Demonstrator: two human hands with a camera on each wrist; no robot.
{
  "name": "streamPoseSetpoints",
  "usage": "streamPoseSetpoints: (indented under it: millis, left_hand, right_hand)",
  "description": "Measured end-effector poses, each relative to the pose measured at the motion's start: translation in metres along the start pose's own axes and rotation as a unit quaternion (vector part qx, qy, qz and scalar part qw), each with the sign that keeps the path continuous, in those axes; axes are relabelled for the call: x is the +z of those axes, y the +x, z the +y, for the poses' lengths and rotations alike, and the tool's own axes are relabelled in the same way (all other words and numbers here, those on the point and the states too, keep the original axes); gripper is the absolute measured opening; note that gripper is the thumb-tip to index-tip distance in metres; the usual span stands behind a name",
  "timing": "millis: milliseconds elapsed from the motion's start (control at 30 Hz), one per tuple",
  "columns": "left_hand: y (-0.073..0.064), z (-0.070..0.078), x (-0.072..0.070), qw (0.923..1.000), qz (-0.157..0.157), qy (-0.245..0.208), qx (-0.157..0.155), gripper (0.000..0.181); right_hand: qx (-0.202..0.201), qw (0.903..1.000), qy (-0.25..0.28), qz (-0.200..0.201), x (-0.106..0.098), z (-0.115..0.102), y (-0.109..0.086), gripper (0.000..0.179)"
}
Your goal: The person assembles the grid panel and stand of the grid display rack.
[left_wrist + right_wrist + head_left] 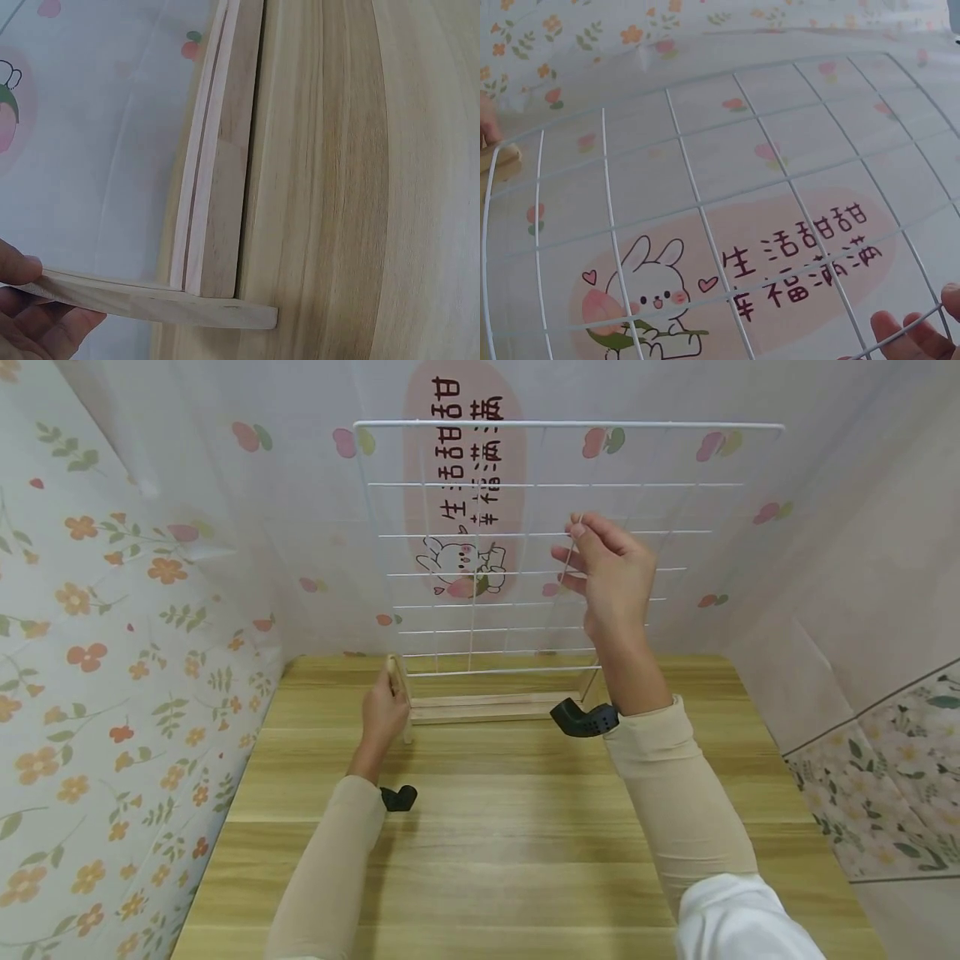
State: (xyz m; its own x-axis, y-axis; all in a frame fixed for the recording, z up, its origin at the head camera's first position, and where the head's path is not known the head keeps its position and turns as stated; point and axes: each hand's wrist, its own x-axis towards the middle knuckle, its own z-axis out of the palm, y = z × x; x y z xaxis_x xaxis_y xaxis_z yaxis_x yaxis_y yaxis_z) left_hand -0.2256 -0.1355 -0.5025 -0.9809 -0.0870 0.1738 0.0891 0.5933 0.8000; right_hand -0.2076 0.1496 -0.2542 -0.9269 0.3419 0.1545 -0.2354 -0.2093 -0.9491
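While my left fingers [81, 324] pinch the wooden stand's end piece [150, 306], my right fingers [611, 532] pinch the white wire grid [527, 534] near the grooved base [225, 172]; likely light and stiff, it wants holding by outer wires [570, 423].

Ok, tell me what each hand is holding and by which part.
The left hand grips the stand by the upper end of its left upright. The right hand pinches the grid by an inner wire.
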Motion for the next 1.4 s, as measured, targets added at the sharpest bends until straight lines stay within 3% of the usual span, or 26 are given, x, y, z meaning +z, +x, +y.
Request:
streamPoseSetpoints:
  millis: [600, 1400]
  left_hand:
    - [0.002, 0.004, 0.006, 0.9997, -0.018, 0.012, -0.006, 0.062]
    - [0.004, 0.003, 0.008, 0.9998, -0.017, 0.002, -0.007, 0.06]
  right_hand:
    - [-0.01, 0.9999, -0.001, -0.013, 0.025, -0.006, 0.007, 0.022]
    - [-0.011, 0.9997, -0.02, 0.005, 0.027, -0.001, 0.022, 0.024]
